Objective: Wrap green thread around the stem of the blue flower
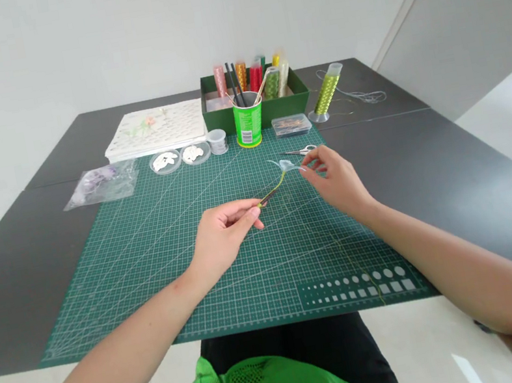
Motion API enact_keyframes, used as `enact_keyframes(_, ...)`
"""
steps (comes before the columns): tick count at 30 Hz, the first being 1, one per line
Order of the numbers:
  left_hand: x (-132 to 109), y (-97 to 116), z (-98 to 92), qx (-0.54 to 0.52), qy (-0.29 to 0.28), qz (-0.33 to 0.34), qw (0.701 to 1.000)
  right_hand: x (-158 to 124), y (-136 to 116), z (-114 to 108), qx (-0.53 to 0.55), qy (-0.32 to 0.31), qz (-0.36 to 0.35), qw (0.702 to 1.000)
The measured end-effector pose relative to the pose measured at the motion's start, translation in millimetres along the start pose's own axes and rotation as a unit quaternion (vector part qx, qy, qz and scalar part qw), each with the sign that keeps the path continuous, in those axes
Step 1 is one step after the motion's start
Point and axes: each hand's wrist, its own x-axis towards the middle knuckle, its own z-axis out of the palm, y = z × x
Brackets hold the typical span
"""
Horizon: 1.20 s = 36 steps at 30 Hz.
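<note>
My left hand (228, 229) is closed in a pinch on a thin green stem (279, 182), dark along its lower part. The stem slants up to the right, ending in a small pale blue flower (286, 165) with slender tips spread to both sides. At the flower's right side is my right hand (337, 180), thumb and forefinger pinched at the end of a pale petal tip. A small pair of scissors (302, 151) with white handles lies just behind the right fingers. A fine yellow-green thread (339, 246) trails over the cutting mat (150, 263) below.
Behind the mat stand a green cup (250, 125) of sticks, a dark green box (293, 104) of thread spools and a clear case (291, 124). A green spool (330, 89) stands right. White foam boards (129, 144), two dishes of white pieces (165, 161) and a plastic bag (103, 183) lie left.
</note>
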Motion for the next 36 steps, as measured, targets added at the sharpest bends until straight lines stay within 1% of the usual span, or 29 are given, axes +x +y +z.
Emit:
enact_keyframes(2, 2, -2, -0.2, -0.042, -0.003, -0.027, 0.999, -6, -11, -3, -0.035, 0.08, -0.088, 0.992)
enact_keyframes(3, 3, -3, -0.3, -0.064, -0.005, -0.041, 0.997, -11, -19, -5, -0.035, 0.106, -0.138, 0.984)
enact_keyframes(4, 3, -5, -0.4, -0.083, -0.007, -0.054, 0.995, -15, -27, -7, -0.026, 0.114, -0.189, 0.975)
enact_keyframes(5, 4, -6, -0.3, -0.099, -0.008, -0.064, 0.993, -21, -34, -8, -0.01, 0.099, -0.237, 0.966)
enact_keyframes(6, 4, -6, -0.2, -0.109, -0.011, -0.072, 0.991, -26, -41, -9, 0.011, 0.063, -0.278, 0.958)
enact_keyframes(8, 4, -7, 0.4, -0.116, -0.017, -0.075, 0.99, -35, -52, -9, 0.052, -0.024, -0.319, 0.946)
enact_keyframes(9, 4, -8, 0.7, -0.116, -0.02, -0.072, 0.99, -39, -54, -7, 0.068, -0.058, -0.322, 0.942)
enact_keyframes(10, 3, -8, 1.1, -0.115, -0.024, -0.068, 0.991, -43, -56, -6, 0.078, -0.079, -0.32, 0.941)
enact_keyframes(12, 3, -8, 1.5, -0.111, -0.026, -0.06, 0.992, -47, -55, -1, 0.082, -0.092, -0.313, 0.942)
enact_keyframes(18, 2, -8, 1.3, -0.103, -0.027, -0.056, 0.993, -48, -50, 2, 0.08, -0.08, -0.299, 0.948)
enact_keyframes(22, 2, -8, 1.9, -0.103, -0.026, -0.053, 0.993, -49, -50, 3, 0.082, -0.091, -0.299, 0.946)
enact_keyframes(28, 2, -9, 1.9, -0.084, -0.023, -0.036, 0.996, -51, -50, 5, 0.1, -0.104, -0.281, 0.949)
enact_keyframes(36, 0, -8, 4.3, -0.074, -0.011, -0.012, 0.997, -51, -52, 4, 0.098, -0.092, -0.296, 0.946)
